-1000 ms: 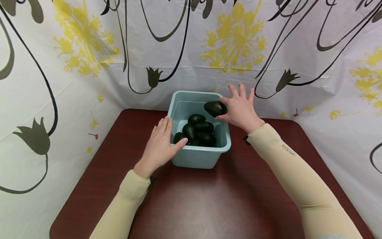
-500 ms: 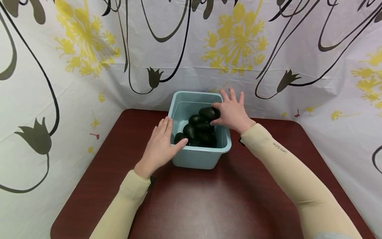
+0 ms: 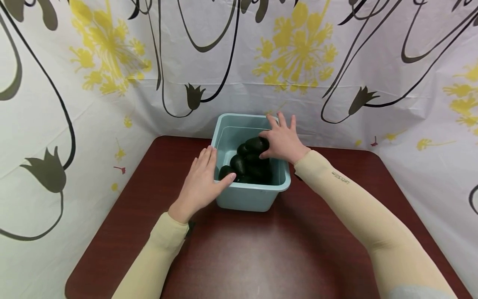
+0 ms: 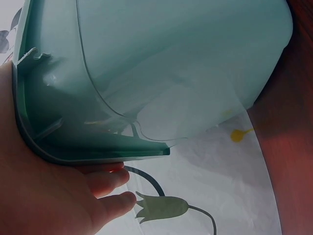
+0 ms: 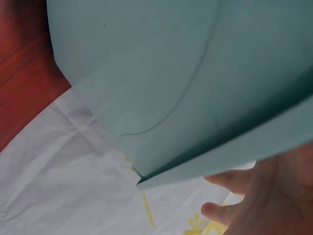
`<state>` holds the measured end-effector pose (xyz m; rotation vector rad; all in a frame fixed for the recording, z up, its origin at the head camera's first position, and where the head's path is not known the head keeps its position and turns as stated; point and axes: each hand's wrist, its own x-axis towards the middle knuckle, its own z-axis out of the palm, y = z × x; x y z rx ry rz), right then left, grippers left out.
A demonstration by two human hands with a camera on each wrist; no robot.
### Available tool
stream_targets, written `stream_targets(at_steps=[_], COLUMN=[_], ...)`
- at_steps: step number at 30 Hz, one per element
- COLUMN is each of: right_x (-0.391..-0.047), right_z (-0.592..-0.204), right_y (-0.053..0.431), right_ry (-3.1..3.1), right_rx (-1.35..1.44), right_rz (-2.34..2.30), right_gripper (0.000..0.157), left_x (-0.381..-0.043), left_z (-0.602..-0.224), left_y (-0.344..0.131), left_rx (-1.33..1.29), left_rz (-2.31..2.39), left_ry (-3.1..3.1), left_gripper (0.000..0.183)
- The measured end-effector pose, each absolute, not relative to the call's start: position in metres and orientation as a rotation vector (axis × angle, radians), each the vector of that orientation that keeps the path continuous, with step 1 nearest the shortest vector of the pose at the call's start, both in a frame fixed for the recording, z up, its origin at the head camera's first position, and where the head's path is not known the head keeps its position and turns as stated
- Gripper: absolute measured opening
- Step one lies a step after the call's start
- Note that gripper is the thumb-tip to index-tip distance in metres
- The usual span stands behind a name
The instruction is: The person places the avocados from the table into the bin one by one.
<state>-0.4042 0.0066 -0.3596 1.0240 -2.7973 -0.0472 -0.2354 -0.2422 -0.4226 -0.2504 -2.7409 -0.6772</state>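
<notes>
A light blue plastic bin stands on the table with several dark avocados piled in it. Between the thumb and index finger of my right hand is a dark avocado, held low inside the bin over the pile. The other right fingers spread upward and away from it. My left hand rests on the bin's left rim near the front corner, fingers straight and thumb over the front edge. In the left wrist view, the palm lies along the rim of the bin. The right wrist view hides the held avocado behind the bin's wall.
The dark red wooden table extends in front of the bin and to both sides. A white cloth with yellow and grey flower prints hangs behind and around the table, close to the bin's back.
My right hand has moved left and down, bringing the avocado from above the bin's right rim to the pile inside. My left hand has stayed in place on the rim.
</notes>
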Motion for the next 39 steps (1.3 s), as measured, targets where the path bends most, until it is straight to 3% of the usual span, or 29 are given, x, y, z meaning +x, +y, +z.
stream_targets(at_steps=[39], right_x=[-0.433], right_z=[-0.387], right_y=[-0.017], right_ry=[-2.579], right_rx=[1.256], right_rz=[-0.248], right_gripper=[0.077], left_x=[-0.234], left_z=[-0.423], left_y=[-0.244], left_rx=[-0.255], left_rz=[-0.659], left_ry=[-2.736], left_gripper=[0.104])
